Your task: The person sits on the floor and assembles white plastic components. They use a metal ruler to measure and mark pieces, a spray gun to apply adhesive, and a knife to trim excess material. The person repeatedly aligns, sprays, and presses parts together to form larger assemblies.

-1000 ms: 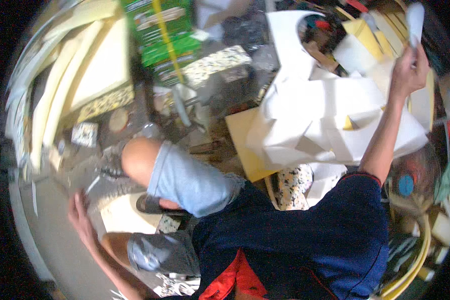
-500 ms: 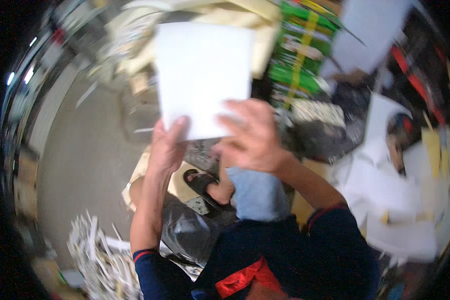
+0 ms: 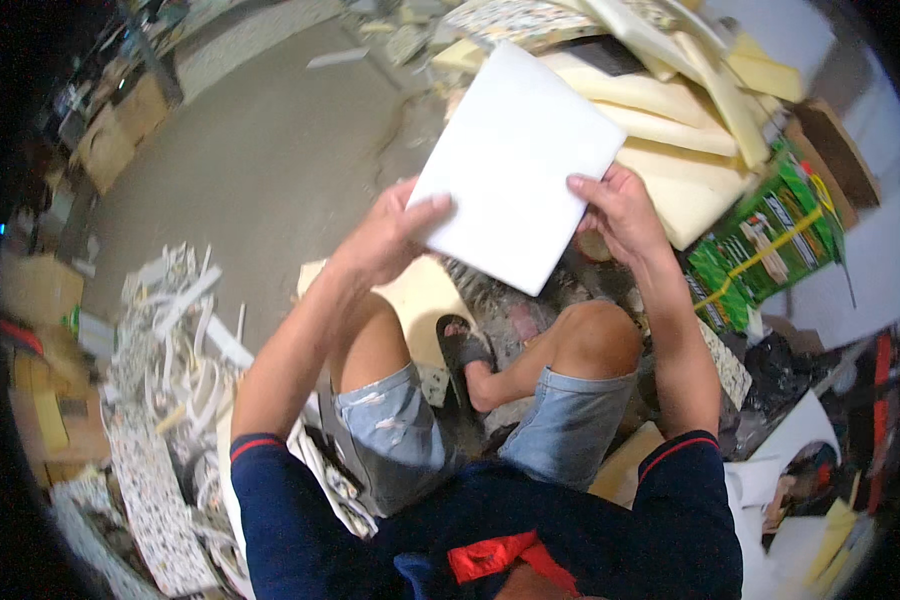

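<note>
A flat white rectangular sheet [image 3: 518,165], most likely foam, is held out in front of me above my knees, tilted with one corner toward me. My left hand [image 3: 388,232] pinches its left edge, the thumb lying on top. At the opposite edge my right hand [image 3: 618,212] grips it the same way, thumb over the face and fingers underneath. The undersides of both hands' grips are hidden by the sheet. Beneath it, a cream foam piece [image 3: 415,310] lies on the floor by my sandalled foot.
Cream foam slabs [image 3: 670,180] are piled ahead to the right, beside a green package with a yellow strap [image 3: 770,240]. White offcut strips [image 3: 195,350] and speckled foam [image 3: 145,480] heap up at left. White sheets [image 3: 800,440] lie at right. Grey floor [image 3: 240,150] stretches to the far left.
My right hand, earlier blurred over the sheet's lower right corner, now grips its right edge. The sheet has turned clockwise. My view has swung left, so the surroundings appear shifted right.
</note>
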`<state>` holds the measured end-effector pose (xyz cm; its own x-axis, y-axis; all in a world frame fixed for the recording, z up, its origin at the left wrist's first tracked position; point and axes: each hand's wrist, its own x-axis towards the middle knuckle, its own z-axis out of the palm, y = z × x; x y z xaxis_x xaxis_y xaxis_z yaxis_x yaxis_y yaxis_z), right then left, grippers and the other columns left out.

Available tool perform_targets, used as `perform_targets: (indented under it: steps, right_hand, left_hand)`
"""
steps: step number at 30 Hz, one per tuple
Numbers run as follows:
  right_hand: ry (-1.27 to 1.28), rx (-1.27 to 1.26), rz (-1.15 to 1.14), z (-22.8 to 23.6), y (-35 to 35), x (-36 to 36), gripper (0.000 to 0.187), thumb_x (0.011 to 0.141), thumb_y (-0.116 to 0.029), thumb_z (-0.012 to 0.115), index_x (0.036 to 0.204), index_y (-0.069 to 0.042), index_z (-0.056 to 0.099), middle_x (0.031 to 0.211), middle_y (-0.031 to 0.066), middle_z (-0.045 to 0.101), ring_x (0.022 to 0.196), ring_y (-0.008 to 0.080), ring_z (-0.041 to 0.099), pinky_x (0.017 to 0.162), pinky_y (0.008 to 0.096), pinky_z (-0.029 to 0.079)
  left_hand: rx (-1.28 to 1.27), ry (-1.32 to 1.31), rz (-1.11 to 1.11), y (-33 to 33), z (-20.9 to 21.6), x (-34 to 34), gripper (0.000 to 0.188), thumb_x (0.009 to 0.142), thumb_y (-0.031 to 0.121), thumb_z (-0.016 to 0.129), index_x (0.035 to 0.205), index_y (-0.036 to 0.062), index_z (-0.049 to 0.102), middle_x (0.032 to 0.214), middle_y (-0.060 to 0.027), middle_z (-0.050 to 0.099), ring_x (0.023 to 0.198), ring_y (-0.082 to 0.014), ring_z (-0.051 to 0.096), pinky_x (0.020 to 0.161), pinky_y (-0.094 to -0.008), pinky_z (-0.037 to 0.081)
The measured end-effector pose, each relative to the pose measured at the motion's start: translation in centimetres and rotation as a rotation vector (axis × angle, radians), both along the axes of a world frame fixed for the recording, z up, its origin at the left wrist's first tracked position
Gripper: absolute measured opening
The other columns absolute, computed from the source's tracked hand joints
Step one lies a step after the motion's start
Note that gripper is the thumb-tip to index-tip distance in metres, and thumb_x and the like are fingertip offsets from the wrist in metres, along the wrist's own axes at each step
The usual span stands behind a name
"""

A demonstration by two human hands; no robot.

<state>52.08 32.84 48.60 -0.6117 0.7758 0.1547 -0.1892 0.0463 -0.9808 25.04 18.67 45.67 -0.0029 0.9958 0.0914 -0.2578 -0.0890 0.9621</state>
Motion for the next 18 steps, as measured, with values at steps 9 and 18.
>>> perform_targets:
  steps: [9,18]
  right_hand:
    - [-0.009,-0.133,0.095,-6.6,7.9,-12.4,0.021,0.092,-0.016,0.076,0.104,-0.003,0.065,0.085,0.0034,0.070,0.064,0.0056,0.062,0.045,0.0178,0.048]
    - [-0.034,-0.237,0.225,-17.4,10.9,-22.6,0.016,0.094,-0.017,0.074,0.094,-0.004,0.065,0.069,-0.0003,0.062,0.051,0.0033,0.052,0.042,0.0172,0.040]
  left_hand:
    - [-0.114,-0.032,0.234,0.9,-3.4,-8.7,0.065,0.097,0.047,0.065,0.133,-0.0047,0.051,0.112,-0.0189,0.067,0.097,-0.0266,0.072,0.080,-0.0377,0.066]
    - [-0.603,1.054,0.756,-6.2,-20.5,-21.0,0.071,0.088,0.049,0.074,0.131,-0.0051,0.057,0.116,-0.0265,0.066,0.105,-0.0367,0.068,0.092,-0.0469,0.054]
